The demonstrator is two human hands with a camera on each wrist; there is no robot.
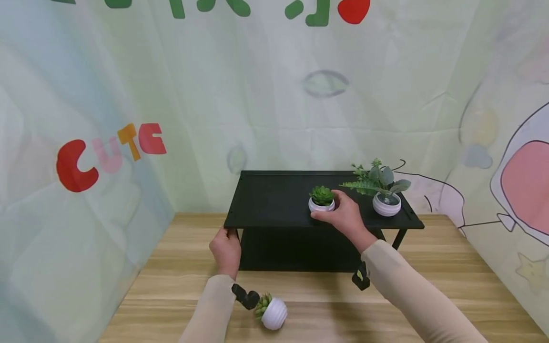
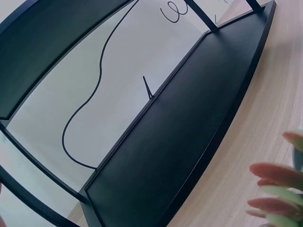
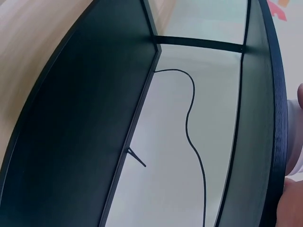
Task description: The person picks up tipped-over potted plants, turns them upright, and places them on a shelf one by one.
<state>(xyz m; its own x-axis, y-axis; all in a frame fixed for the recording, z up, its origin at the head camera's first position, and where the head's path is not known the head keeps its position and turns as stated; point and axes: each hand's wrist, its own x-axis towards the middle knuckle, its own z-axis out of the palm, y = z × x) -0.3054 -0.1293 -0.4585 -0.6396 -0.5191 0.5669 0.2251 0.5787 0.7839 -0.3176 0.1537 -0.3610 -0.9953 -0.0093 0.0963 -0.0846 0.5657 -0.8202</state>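
Note:
A black two-tier shelf (image 1: 274, 200) stands on the wooden table. My left hand (image 1: 226, 250) grips its left front side, just under the top board, with the fingertips partly hidden behind the frame. On the top board, near the front edge, my right hand (image 1: 345, 216) holds a small green succulent in a white pot (image 1: 321, 206), thumb in front and fingers at the right side. Part of that white pot (image 3: 294, 137) shows at the edge of the right wrist view. A leafy plant in a white ribbed pot (image 1: 387, 206) stands to the right of this hand.
Another succulent in a white pot (image 1: 274, 314) lies tipped over on the table (image 1: 171, 295) in front of the shelf, beside my left wrist. Its red-tipped leaves (image 2: 279, 189) show in the left wrist view. A printed cloth backdrop (image 1: 274, 109) hangs behind and at both sides.

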